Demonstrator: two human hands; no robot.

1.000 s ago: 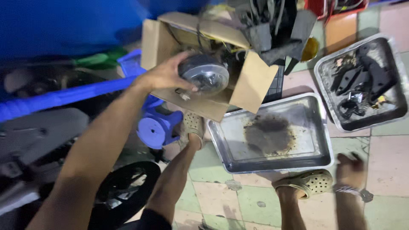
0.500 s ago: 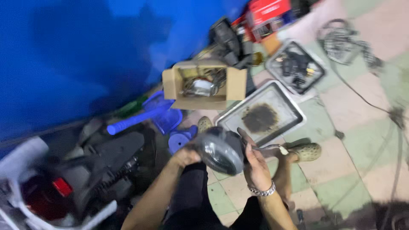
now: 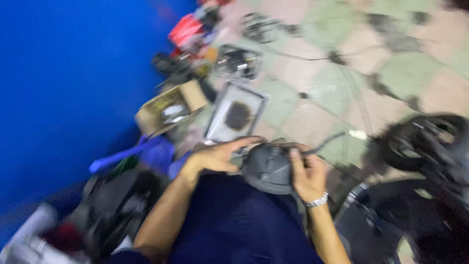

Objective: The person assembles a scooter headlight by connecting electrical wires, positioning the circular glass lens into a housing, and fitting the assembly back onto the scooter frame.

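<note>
Open tan cardboard box [image 3: 168, 111] beside blue wall [image 3: 58, 73].
</note>
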